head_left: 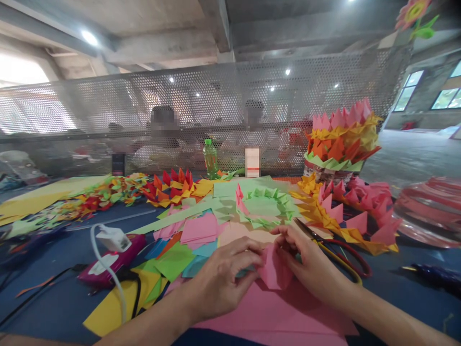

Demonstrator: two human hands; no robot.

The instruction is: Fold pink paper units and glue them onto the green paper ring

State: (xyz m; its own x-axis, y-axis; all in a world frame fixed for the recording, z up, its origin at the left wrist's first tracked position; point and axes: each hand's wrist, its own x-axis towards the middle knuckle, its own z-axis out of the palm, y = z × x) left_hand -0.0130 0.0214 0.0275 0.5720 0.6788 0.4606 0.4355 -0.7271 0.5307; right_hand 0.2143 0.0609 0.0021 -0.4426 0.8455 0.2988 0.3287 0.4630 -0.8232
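Observation:
Between my two hands is a small piece of pink paper [275, 271], partly folded. My left hand [230, 271] pinches its left side with thumb and fingers. On the other side my right hand [300, 257] grips the upper right edge, its fingers bent around the paper. Larger pink sheets [266, 312] lie flat beneath. Just beyond my hands rests a ring of folded light-green paper points [272, 221], with pink points [240, 199] standing on its left edge. Scissors [333, 250] with red and yellow handles lie beside my right hand, partly behind it.
Left are a magenta power strip [111, 264] with a white charger [114, 238] and cables, and loose coloured sheets [175, 262]. A tall layered paper stack [340, 139], pink and yellow folded rings [356, 221] and a clear red-banded container [430, 211] stand right. A green-capped bottle [210, 158] is behind.

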